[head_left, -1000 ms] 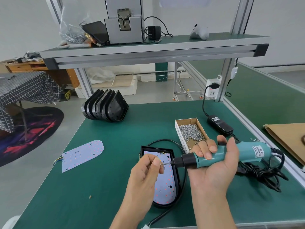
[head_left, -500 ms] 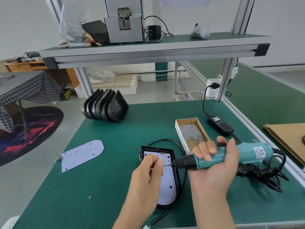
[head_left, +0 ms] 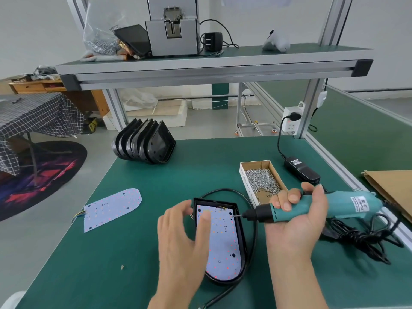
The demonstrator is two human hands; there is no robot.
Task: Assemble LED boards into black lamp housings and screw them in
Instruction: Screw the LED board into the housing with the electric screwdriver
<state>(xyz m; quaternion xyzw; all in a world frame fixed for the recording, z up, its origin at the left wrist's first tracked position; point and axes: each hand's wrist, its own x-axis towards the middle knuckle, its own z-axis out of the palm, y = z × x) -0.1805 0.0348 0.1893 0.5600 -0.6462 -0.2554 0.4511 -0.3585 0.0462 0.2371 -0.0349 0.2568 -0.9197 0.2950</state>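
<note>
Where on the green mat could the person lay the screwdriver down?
Bare mat lies between the housing stack, the screw box and the loose LED board; another patch is near the front left. The right side is crowded: coiled cable, power adapter.

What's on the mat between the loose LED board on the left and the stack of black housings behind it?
Nothing: in the head view only bare green mat separates the loose LED board from the stack of black housings.
</note>
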